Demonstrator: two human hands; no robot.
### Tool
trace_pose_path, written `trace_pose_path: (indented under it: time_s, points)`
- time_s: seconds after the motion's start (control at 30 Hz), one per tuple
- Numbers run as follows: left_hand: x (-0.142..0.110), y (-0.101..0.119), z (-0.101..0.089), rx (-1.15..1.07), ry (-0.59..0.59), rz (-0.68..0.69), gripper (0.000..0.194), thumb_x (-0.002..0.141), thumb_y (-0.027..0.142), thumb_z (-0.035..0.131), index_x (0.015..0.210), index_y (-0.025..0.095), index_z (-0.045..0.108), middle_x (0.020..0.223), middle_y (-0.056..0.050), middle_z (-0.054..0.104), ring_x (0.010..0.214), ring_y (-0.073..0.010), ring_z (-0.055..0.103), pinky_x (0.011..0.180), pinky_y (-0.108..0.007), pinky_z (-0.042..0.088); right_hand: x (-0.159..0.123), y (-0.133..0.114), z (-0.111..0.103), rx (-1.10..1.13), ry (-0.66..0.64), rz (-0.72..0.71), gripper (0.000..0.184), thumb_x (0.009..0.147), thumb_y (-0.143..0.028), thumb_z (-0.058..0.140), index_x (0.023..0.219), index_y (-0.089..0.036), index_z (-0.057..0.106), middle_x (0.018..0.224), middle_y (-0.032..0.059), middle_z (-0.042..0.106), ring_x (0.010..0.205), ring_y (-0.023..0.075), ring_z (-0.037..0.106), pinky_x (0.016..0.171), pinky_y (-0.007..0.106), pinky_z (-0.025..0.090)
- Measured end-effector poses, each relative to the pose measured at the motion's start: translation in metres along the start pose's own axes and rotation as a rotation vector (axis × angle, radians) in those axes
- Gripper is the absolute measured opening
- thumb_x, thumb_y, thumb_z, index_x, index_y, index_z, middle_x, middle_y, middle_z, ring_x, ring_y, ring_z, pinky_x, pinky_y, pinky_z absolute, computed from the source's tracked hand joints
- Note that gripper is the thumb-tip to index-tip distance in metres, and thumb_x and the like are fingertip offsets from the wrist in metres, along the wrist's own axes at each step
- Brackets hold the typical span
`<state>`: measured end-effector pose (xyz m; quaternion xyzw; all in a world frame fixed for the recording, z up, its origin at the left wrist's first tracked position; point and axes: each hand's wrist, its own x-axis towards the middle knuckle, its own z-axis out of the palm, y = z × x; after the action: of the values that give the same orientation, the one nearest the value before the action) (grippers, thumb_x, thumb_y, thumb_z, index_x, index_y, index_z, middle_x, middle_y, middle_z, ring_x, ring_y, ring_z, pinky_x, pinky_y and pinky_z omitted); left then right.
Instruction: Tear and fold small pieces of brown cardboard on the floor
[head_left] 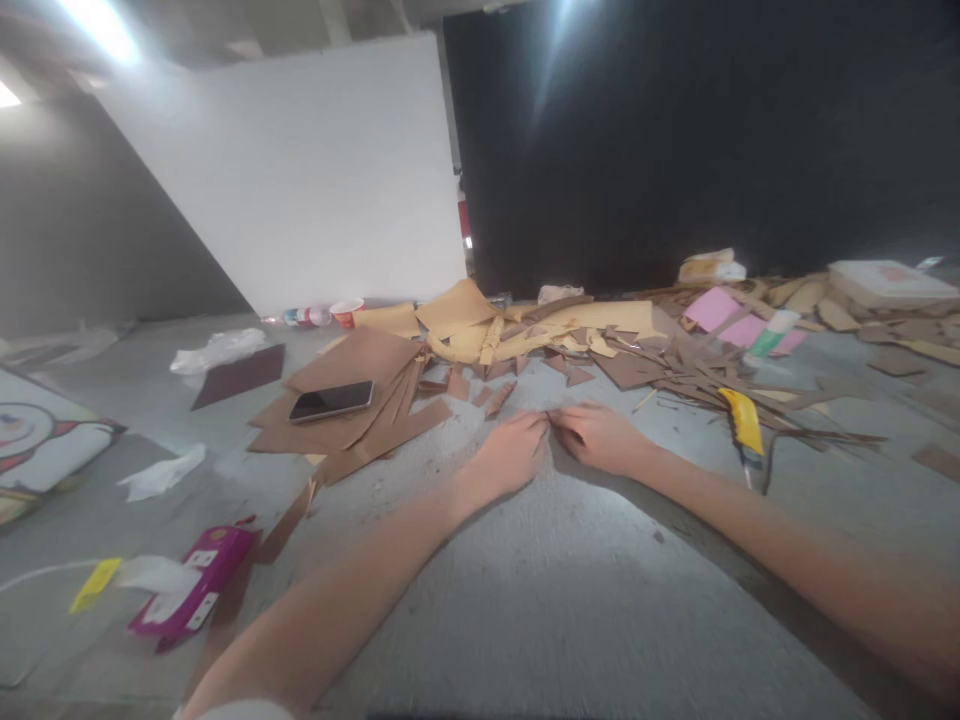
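My left hand [514,450] and my right hand [594,436] meet at the fingertips above the grey surface [555,590]. Both are closed, fingers curled and pinched together. Whatever lies between the fingertips is too small and hidden to name. Just beyond my left hand is a small folded brown scrap [500,399], with brown triangular offcuts [577,374] behind it. A yellow-handled cutter [743,422] lies to the right, beyond my right forearm. Left of my hands, a smartphone [331,401] rests on a stack of brown sheets [360,352].
Tan and brown cut scraps [540,335] spread along the back. At the right are pink sheets [724,315] and a white lidded box [889,283]. A purple packet [199,585], white crumpled plastic [217,350] and a paper cup [346,312] lie left. Large white [315,190] and black [697,150] panels stand behind.
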<state>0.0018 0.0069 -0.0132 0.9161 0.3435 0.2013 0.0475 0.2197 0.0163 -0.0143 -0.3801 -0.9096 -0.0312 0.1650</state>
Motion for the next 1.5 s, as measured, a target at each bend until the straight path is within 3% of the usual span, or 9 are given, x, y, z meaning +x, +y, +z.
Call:
trace_pose_path:
  time_s: [0.33, 0.57, 0.73, 0.83, 0.93, 1.23, 1.5]
  points:
    - [0.0024, 0.0032, -0.0050, 0.059, -0.076, -0.037, 0.037, 0.097, 0.009, 0.044, 0.128, 0.014, 0.064, 0.138, -0.015, 0.063, 0.132, -0.0266, 0.060, 0.113, -0.042, 0.050, 0.0001, 0.0037, 0.0026, 0.057, -0.013, 0.037, 0.025, 0.101, -0.016, 0.047, 0.110, -0.017, 0.070, 0.100, 0.0096, 0.074, 0.093, 0.0240, 0.067, 0.088, 0.037, 0.044]
    - [0.0042, -0.0009, -0.0033, 0.132, -0.093, 0.035, 0.036, 0.099, 0.009, 0.043, 0.125, 0.015, 0.066, 0.139, -0.014, 0.065, 0.138, -0.0265, 0.055, 0.120, -0.044, 0.042, 0.0024, 0.0057, 0.0039, 0.085, -0.010, 0.020, 0.027, 0.100, -0.013, 0.045, 0.113, -0.017, 0.069, 0.105, 0.0105, 0.075, 0.098, 0.0241, 0.067, 0.089, 0.036, 0.045]
    - [0.0060, 0.0010, -0.0047, 0.191, -0.110, 0.045, 0.033, 0.100, 0.010, 0.043, 0.124, 0.012, 0.065, 0.135, -0.014, 0.067, 0.133, -0.0268, 0.057, 0.117, -0.041, 0.043, 0.0025, 0.0051, 0.0027, 0.022, 0.003, 0.030, 0.025, 0.099, -0.013, 0.047, 0.105, -0.017, 0.070, 0.095, 0.0087, 0.075, 0.090, 0.0229, 0.067, 0.085, 0.035, 0.042]
    - [0.0071, 0.0040, -0.0052, 0.249, -0.140, 0.035, 0.034, 0.099, 0.009, 0.044, 0.129, 0.007, 0.061, 0.137, -0.018, 0.065, 0.132, -0.0286, 0.057, 0.114, -0.041, 0.045, 0.0011, 0.0040, 0.0024, -0.061, 0.021, 0.072, 0.023, 0.095, -0.013, 0.049, 0.092, -0.017, 0.071, 0.086, 0.0082, 0.075, 0.082, 0.0223, 0.066, 0.085, 0.036, 0.039]
    - [0.0076, 0.0053, -0.0048, 0.304, -0.153, 0.045, 0.035, 0.098, 0.009, 0.045, 0.129, 0.009, 0.061, 0.138, -0.016, 0.064, 0.132, -0.0288, 0.056, 0.114, -0.042, 0.044, 0.0000, 0.0024, 0.0022, -0.110, 0.033, 0.116, 0.024, 0.093, -0.012, 0.050, 0.082, -0.017, 0.071, 0.080, 0.0083, 0.076, 0.078, 0.0221, 0.067, 0.085, 0.037, 0.037]
    - [0.0070, 0.0021, -0.0037, 0.289, -0.180, 0.084, 0.034, 0.100, 0.010, 0.043, 0.129, 0.008, 0.062, 0.142, -0.019, 0.062, 0.139, -0.0285, 0.052, 0.118, -0.043, 0.037, 0.0000, -0.0010, 0.0028, -0.134, 0.030, 0.178, 0.028, 0.093, -0.013, 0.050, 0.085, -0.017, 0.076, 0.083, 0.0097, 0.079, 0.078, 0.0231, 0.069, 0.088, 0.038, 0.038]
    - [0.0066, 0.0059, -0.0095, 0.226, -0.174, 0.013, 0.031, 0.101, 0.010, 0.043, 0.124, 0.009, 0.064, 0.143, -0.017, 0.062, 0.138, -0.0282, 0.053, 0.117, -0.041, 0.039, -0.0034, 0.0045, 0.0063, -0.095, 0.114, 0.193, 0.030, 0.097, -0.015, 0.047, 0.096, -0.018, 0.078, 0.088, 0.0081, 0.080, 0.079, 0.0225, 0.069, 0.091, 0.037, 0.040]
